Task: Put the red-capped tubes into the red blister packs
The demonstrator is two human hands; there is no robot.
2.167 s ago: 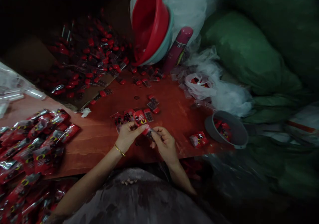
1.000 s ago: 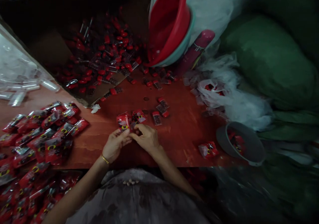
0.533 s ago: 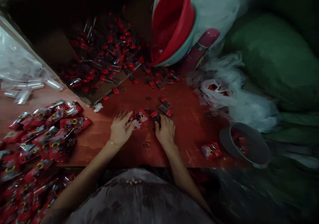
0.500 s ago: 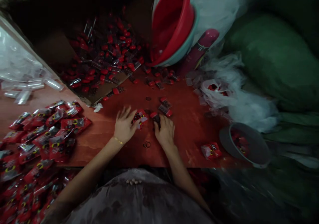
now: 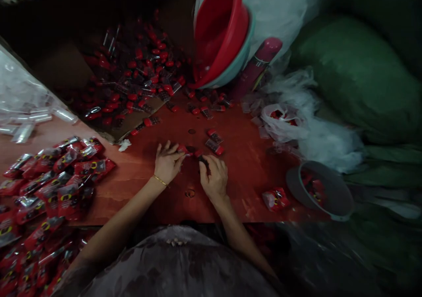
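Observation:
My left hand, with a gold bracelet at the wrist, rests on the red-brown table. Its thumb and forefinger pinch the edge of a small red packet. My right hand lies just to the right, fingers curled round a small dark red-capped piece. Two more red-capped pieces lie just beyond my fingers. Part of what each hand holds is hidden by the fingers.
A heap of red packets fills the left. A cardboard box of red-capped pieces sits behind, beside a tilted red basin and pink bottle. A grey bowl, a loose packet, white bags and green sacks lie right.
Half a second ago both hands lay spread on the table over the packets. Now the left fingers have closed on a packet and the right hand has curled round a small piece.

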